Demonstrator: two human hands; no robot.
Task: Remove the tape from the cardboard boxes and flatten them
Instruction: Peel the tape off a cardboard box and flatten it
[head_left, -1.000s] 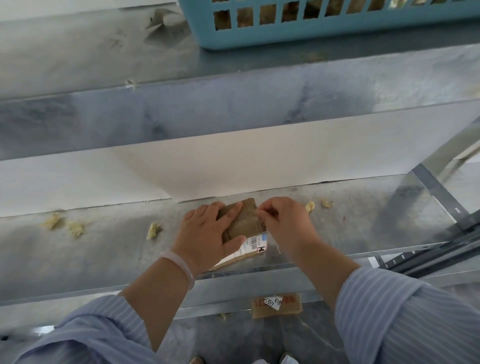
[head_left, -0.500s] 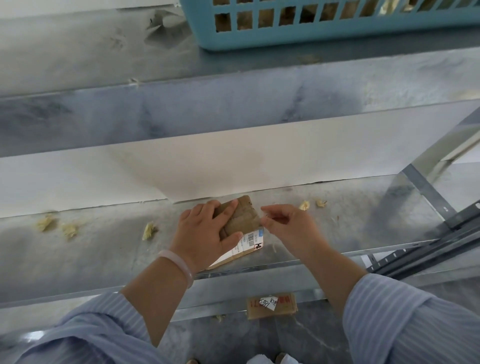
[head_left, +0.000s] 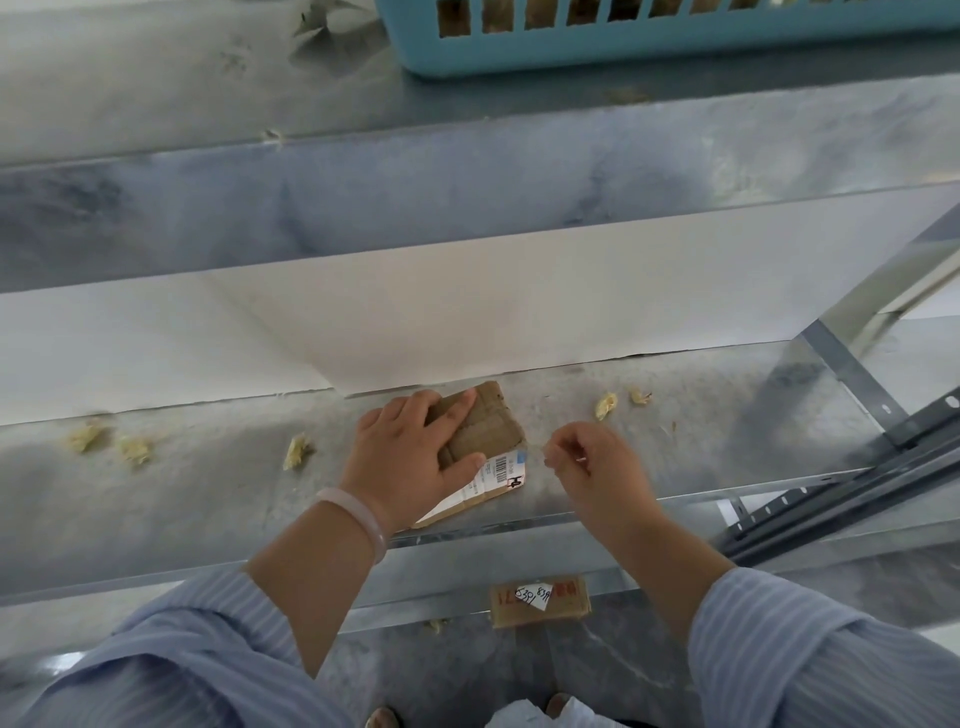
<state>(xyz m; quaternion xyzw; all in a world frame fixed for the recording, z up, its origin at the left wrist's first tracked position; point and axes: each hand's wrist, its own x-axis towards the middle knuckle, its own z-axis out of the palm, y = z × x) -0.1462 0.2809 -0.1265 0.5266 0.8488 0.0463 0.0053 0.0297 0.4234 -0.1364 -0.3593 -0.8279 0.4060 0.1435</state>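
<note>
- Brown cardboard box (head_left: 485, 428), barcode label up, lies low near the middle of the metal shelf's (head_left: 208, 499) front edge.
- Left hand (head_left: 410, 460) presses on it, fingers straight and spread.
- Right hand (head_left: 589, 465) is just right of the box, off it. Thumb and forefinger are pinched together, and anything between them is too small to tell.
- Yellowish scraps (head_left: 605, 406) lie toward the shelf's back edge.
</note>
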